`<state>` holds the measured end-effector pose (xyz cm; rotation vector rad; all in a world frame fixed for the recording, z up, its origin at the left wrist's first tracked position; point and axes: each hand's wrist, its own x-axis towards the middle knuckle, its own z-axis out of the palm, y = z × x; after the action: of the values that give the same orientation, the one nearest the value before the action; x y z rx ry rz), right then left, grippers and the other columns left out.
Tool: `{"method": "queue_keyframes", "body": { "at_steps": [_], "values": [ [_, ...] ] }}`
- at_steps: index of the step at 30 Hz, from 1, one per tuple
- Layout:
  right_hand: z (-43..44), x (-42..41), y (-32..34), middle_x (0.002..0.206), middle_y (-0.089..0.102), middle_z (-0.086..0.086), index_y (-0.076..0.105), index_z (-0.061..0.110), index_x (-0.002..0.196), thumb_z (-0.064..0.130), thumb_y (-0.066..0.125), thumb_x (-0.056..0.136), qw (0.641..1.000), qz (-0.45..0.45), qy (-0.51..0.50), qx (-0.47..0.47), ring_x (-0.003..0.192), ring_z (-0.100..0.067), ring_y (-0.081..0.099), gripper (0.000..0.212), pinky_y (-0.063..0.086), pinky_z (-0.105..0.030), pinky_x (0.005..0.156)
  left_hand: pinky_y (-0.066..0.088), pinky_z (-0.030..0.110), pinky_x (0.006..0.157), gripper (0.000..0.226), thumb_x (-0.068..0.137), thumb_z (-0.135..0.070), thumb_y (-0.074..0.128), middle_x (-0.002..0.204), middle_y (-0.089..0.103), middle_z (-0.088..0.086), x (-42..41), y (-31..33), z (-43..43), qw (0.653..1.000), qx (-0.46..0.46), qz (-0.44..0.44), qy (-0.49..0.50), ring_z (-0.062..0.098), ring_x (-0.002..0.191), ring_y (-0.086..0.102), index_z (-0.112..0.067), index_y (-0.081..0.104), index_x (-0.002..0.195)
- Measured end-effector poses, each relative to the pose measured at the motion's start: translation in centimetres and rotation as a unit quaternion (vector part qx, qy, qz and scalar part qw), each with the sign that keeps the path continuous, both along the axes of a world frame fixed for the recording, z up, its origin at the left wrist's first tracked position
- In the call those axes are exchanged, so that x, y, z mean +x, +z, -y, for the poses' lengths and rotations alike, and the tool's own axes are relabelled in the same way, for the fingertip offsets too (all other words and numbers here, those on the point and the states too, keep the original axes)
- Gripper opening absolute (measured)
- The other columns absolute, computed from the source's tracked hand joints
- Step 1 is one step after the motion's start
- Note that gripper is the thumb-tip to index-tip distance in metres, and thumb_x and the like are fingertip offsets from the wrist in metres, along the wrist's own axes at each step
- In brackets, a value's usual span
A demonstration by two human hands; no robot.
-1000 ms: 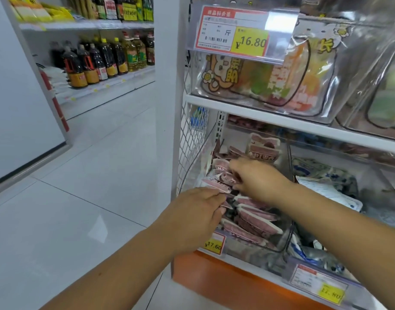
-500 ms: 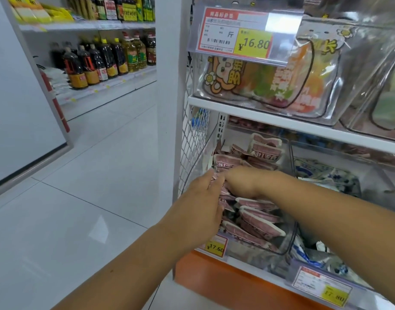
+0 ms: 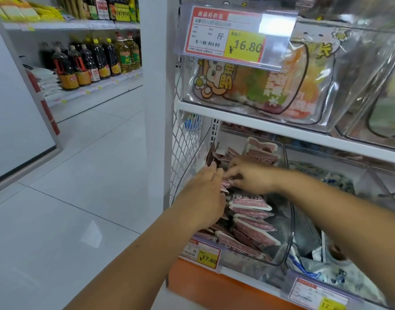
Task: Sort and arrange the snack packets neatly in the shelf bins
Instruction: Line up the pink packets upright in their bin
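Note:
Several small pink-and-white snack packets (image 3: pixel 250 202) lie stacked in a clear plastic shelf bin (image 3: pixel 288 240) on the lower shelf. My left hand (image 3: pixel 203 198) presses flat, with straight fingers, against the left side of the stack. My right hand (image 3: pixel 252 175) reaches across from the right and pinches packets (image 3: pixel 226 183) at the top of the stack, fingers curled. More of the same packets (image 3: pixel 262 153) stand at the back of the bin.
A neighbouring bin (image 3: pixel 326 175) to the right holds blue-and-white packets. The shelf above (image 3: pixel 281 128) carries clear bins of large colourful bags and a 16.80 price tag (image 3: pixel 234 39). A wire mesh side panel (image 3: pixel 185 142) borders the bin. Bottles (image 3: pixel 91 61) line a far shelf across the tiled aisle.
My left hand has risen from the front of the bin to the stack's left side. My right hand has moved left and gathered packets against it.

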<state>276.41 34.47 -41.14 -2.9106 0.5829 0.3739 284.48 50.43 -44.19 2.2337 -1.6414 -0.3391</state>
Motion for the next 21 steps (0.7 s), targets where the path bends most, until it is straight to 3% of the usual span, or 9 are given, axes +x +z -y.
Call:
{"method": "queue_keyframes", "body": {
  "at_steps": [3,6,11,13,16,18,21],
  "values": [
    [0.8,-0.3,1.2,0.127,0.057,0.007,0.066,0.027,0.117,0.013,0.049,0.097,0.995,0.053,-0.069,0.046,0.111,-0.016,0.056,0.031,0.042,-0.027,0.098,0.004,0.037,0.121,0.059,0.103,-0.036,0.028,0.163,0.0,0.001,0.3,-0.6,0.7,0.997,0.048,0.05,-0.025,0.016,0.148,-0.002,-0.018,0.006,0.155],
    [1.0,1.0,1.0,0.124,0.06,0.001,0.067,0.023,0.115,0.014,0.05,0.097,0.978,0.169,-0.124,-0.006,0.109,-0.017,0.055,0.027,0.035,-0.023,0.086,0.01,0.038,0.12,0.055,0.103,-0.037,0.025,0.161,0.013,0.003,0.4,-0.6,0.9,0.996,0.048,0.071,-0.032,0.019,0.147,0.008,-0.016,0.016,0.153],
    [0.8,2.6,-0.1,0.108,0.049,0.0,0.065,0.021,0.11,0.024,0.062,0.091,0.977,0.145,-0.104,-0.119,0.107,-0.026,0.049,0.019,0.03,-0.028,0.074,0.021,0.038,0.115,0.053,0.1,-0.035,0.033,0.154,0.027,0.002,0.4,-1.2,0.8,0.999,0.001,0.052,-0.015,0.02,0.141,0.021,-0.019,0.025,0.15],
    [1.1,3.2,-0.6,0.105,0.053,0.001,0.067,0.019,0.102,0.021,0.06,0.091,0.976,0.132,-0.096,-0.141,0.099,-0.025,0.054,0.014,0.037,-0.031,0.074,0.024,0.038,0.115,0.059,0.096,-0.033,0.043,0.153,0.022,0.004,0.5,-1.1,1.0,0.998,-0.055,0.036,-0.006,0.021,0.141,0.021,-0.021,0.022,0.15],
    [1.5,3.5,-1.2,0.085,0.063,0.001,0.07,0.021,0.086,0.013,0.051,0.088,0.975,0.141,-0.101,-0.14,0.081,-0.021,0.06,0.02,0.048,-0.037,0.081,0.009,0.039,0.121,0.07,0.095,-0.027,0.046,0.16,0.004,0.002,0.6,-0.6,2.0,0.994,-0.093,0.044,-0.026,0.021,0.147,0.001,-0.017,0.01,0.154],
    [2.0,3.2,-1.0,0.082,0.065,0.003,0.07,0.022,0.083,0.021,0.053,0.091,0.971,0.182,-0.121,-0.101,0.078,-0.017,0.059,0.02,0.043,-0.031,0.076,0.004,0.042,0.121,0.067,0.098,-0.031,0.04,0.162,-0.002,0.001,0.7,-0.6,2.6,0.997,-0.051,0.043,-0.032,0.018,0.148,-0.007,-0.017,0.005,0.154],
    [2.7,2.1,-0.3,0.078,0.064,0.006,0.067,0.022,0.079,0.031,0.057,0.093,0.956,0.25,-0.152,-0.026,0.074,-0.012,0.057,0.02,0.036,-0.027,0.061,0.003,0.037,0.121,0.061,0.101,-0.036,0.034,0.162,0.005,0.001,1.1,-1.1,3.0,0.999,0.017,0.038,-0.03,0.018,0.148,-0.001,-0.019,0.009,0.154]
  ]
}}
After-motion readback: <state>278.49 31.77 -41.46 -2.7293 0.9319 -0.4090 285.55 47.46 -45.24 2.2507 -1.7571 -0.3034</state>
